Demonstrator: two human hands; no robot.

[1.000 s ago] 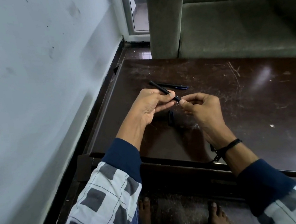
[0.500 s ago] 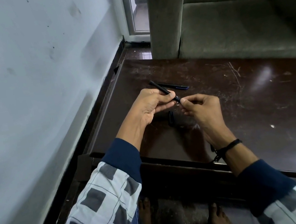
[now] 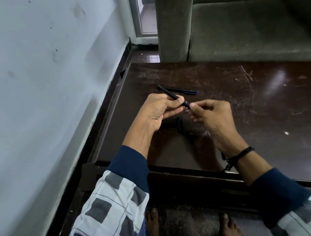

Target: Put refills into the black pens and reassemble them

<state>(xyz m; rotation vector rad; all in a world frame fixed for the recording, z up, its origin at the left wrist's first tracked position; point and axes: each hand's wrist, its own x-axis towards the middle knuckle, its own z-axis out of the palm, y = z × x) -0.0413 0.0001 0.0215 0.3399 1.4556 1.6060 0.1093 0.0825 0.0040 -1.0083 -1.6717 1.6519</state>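
My left hand (image 3: 159, 111) grips a black pen barrel (image 3: 168, 92) that points up and away to the left. My right hand (image 3: 210, 113) pinches the near tip end of that pen (image 3: 187, 105) between thumb and forefinger. A second black pen with a blue end (image 3: 184, 91) lies on the dark table (image 3: 271, 112) just beyond my hands. A small black pen part (image 3: 180, 124) lies on the table below and between my hands. What sits inside the pinch is hidden.
A pale wall runs close along the table's left edge. A grey-green sofa (image 3: 247, 23) stands right behind the table. My bare feet (image 3: 230, 230) rest on the floor under the near table edge.
Both hands stay on the pen in nearly the same place. The right fingers have shifted slightly at the pen's tip.
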